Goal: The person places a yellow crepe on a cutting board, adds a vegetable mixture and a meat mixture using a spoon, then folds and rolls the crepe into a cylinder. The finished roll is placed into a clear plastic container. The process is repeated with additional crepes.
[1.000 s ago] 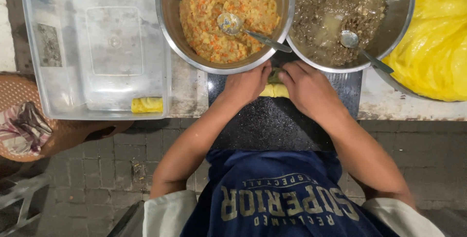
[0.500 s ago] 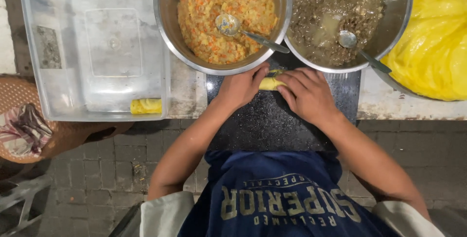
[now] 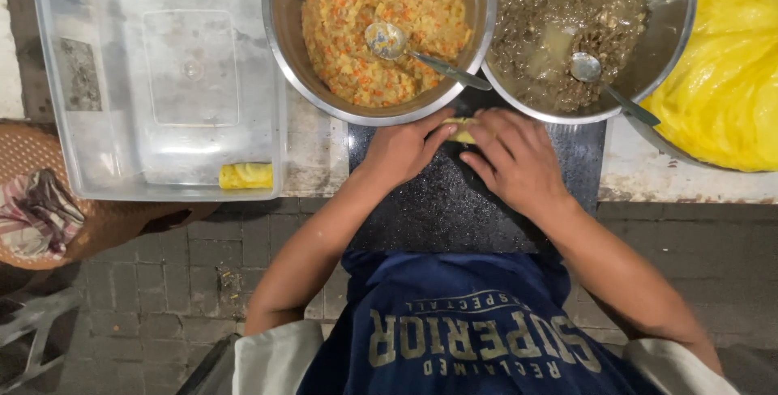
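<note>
Right now both hands sit at the centre of the frame on a dark slab [image 3: 454, 200] laid over the bench [image 3: 312, 148]. Between them lies a small yellow roll [image 3: 459, 128], its long axis running left to right, just below the rims of two steel bowls. The left hand [image 3: 403, 150] presses its left end; the right hand [image 3: 517, 158] covers most of it, fingers [image 3: 486, 132] laid flat and close together. Another roll [image 3: 245, 175] rests in the clear tub [image 3: 162, 79] at upper left.
</note>
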